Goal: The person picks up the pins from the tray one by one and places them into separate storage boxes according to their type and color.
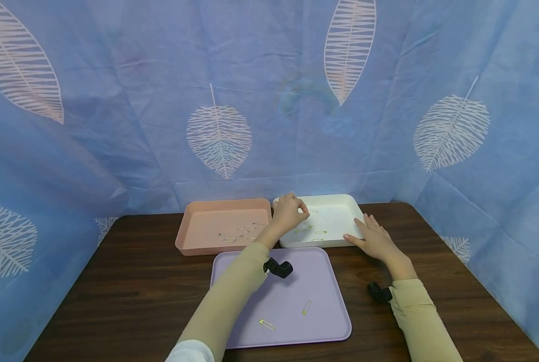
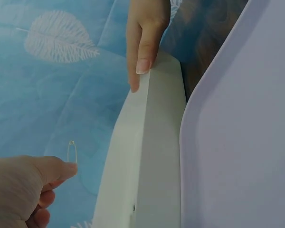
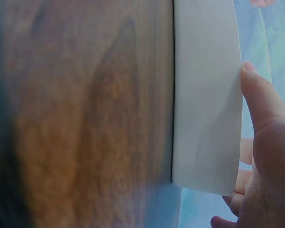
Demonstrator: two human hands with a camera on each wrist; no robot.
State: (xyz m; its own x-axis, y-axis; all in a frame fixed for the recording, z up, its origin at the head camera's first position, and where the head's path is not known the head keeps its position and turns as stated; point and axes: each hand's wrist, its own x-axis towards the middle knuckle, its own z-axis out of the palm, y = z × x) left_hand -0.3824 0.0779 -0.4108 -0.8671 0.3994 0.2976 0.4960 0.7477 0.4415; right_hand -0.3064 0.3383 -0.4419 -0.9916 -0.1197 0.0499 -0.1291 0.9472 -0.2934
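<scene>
In the left wrist view, the thumb and fingers of my left hand (image 1: pixel 288 213) pinch a gold-coloured safety pin (image 2: pixel 72 153), its coil end pointing up. That hand is over the left part of the white tray (image 1: pixel 337 213) in the head view. Several safety pins (image 1: pixel 320 232) lie inside this tray. My right hand (image 1: pixel 379 242) rests at the tray's near right corner, fingers spread. Its thumb (image 3: pixel 256 90) touches the rim in the right wrist view, with the other fingers along the side wall, partly hidden.
A peach tray (image 1: pixel 219 216) with several silver-looking safety pins stands left of the white one. In front lies a flat purple tray (image 1: pixel 314 281) with two safety pins, partly under my left forearm. Behind the dark wooden table (image 1: pixel 129 281) hangs a blue leaf-patterned cloth (image 1: pixel 274 151).
</scene>
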